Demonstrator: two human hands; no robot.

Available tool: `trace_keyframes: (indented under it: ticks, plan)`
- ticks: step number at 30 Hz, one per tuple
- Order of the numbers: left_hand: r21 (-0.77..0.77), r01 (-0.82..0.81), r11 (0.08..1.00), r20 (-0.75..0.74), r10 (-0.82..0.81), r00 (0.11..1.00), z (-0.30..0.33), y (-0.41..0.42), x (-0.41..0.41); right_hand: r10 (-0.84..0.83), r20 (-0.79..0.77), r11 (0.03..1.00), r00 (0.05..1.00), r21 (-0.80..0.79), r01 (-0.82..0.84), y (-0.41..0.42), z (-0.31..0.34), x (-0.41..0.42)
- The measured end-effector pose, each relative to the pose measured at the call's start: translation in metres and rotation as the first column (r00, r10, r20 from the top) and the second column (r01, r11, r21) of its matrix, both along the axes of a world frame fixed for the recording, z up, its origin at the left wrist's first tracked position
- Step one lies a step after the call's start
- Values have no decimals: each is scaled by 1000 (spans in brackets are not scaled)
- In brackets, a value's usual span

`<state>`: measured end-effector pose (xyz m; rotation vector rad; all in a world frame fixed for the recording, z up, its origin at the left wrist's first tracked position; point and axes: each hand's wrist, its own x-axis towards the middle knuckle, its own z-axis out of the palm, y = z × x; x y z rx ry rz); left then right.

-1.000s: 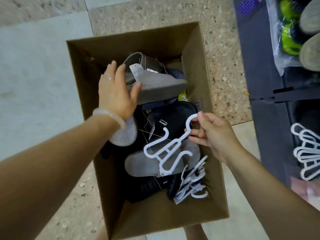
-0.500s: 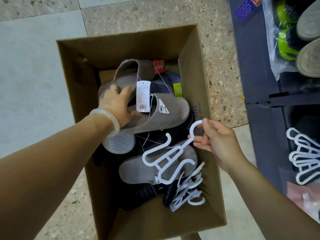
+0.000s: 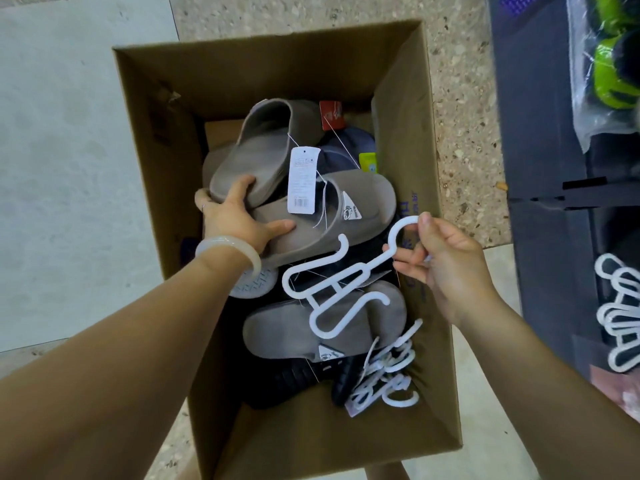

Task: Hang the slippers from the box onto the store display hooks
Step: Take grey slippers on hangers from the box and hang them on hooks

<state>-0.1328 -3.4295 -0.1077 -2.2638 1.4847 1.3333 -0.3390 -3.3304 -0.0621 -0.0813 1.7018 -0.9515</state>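
Left hand: you grip a pair of taupe slippers, fingers hooked under the heel of the upper one, thumb pressed flat on the lower one's side. Half a second ago that hand lay on top of the pair; now it has slid to the heel end and the pair sits higher and more spread, both footbeds showing. A white tag on thread hangs across the two. White bangle on your left wrist.

Right hand: you pinch a white hanger by its hook, thumb tip on the top of the curve, fingers curled behind the stem. Hanger tilted, its prongs pointing toward the box's near-left corner, over the other contents. Position much as before, shifted slightly toward the right wall.

Box: open cardboard, on the floor. The held pair is at the far half. Behind it, a red tag, a dark blue shoe and a yellow-green label by the far-right corner. Mid-box, one more taupe slipper lying flat, under the hanger's prongs. A pale sole shows beneath your left wrist. Black slippers toward the near end. A bundle of white hangers against the right wall, near side.

Outside, right: dark shelf with bagged lime-green shoes; more white hangers lower down.
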Motion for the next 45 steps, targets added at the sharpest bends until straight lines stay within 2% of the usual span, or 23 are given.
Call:
trace_keyframes:
  ticks: [6, 10, 13, 17, 20, 22, 24, 27, 30, 32, 35, 36, 37, 38, 40, 42, 43, 45]
  plan:
    - [-94, -197, 976, -149, 182, 972, -3, -6, 4, 2, 8, 1000, 1000, -13, -2, -5, -1, 2]
    - [-48, -463, 885, -323, 424, 846, -9, -2, -4, 9, 11, 1000, 1000, -15, -9, -5, 4, -3]
    - [-120, -555, 823, -301, 502, 811, -4, 1, -11, -9, 31, 1000, 999, -26, 9, -6, 11, -10]
    - [-162, -651, 742, -347, 575, 741, 18, 37, -19, -36, 84, 998, 996, -50, 41, -12, 24, -21]
    - [-111, -785, 610, -358, 712, 604, 37, 90, -23, 4, 99, 999, 995, -46, 1, -21, 32, -24]
    - [-36, -836, 548, -288, 795, 534, 43, 128, -26, 61, 82, 998, 995, -29, -59, -28, 31, -21]
    - [48, -822, 568, -260, 801, 538, 44, 158, -29, 132, 62, 991, 989, -7, -132, -34, 24, -14]
    - [197, -746, 636, -342, 758, 556, 39, 163, -24, 250, 37, 968, 967, 14, -251, -44, 9, 2]
    - [327, -585, 742, -371, 671, 642, 36, 152, 0, 352, -22, 935, 936, 44, -351, -56, -5, 22]
    - [489, -501, 714, -337, 684, 647, 38, 139, 22, 385, -57, 922, 921, 51, -383, -66, -13, 32]
    - [642, -443, 625, -138, 663, 736, 44, 104, 47, 432, -104, 902, 896, 64, -428, -78, -20, 41]
    - [614, -483, 625, -92, 664, 742, 43, 91, 54, 452, -118, 892, 884, 71, -446, -80, -22, 43]
    - [530, -528, 664, -66, 653, 755, 42, 80, 57, 470, -130, 883, 873, 75, -464, -82, -24, 44]
    - [400, -532, 746, -48, 597, 801, 41, 70, 59, 487, -140, 874, 862, 77, -480, -83, -26, 44]
    - [21, -359, 933, 23, 358, 933, 36, 54, 56, 509, -155, 861, 847, 81, -502, -85, -30, 44]
    - [-217, -157, 964, -21, 156, 988, 37, 39, 42, 522, -165, 853, 837, 90, -514, -89, -33, 46]
    - [-265, -102, 959, -92, 80, 993, 37, 31, 35, 526, -166, 850, 834, 92, -518, -91, -34, 48]
    - [-239, -24, 971, -190, -23, 981, 35, 11, 20, 545, -170, 839, 821, 94, -537, -94, -37, 49]
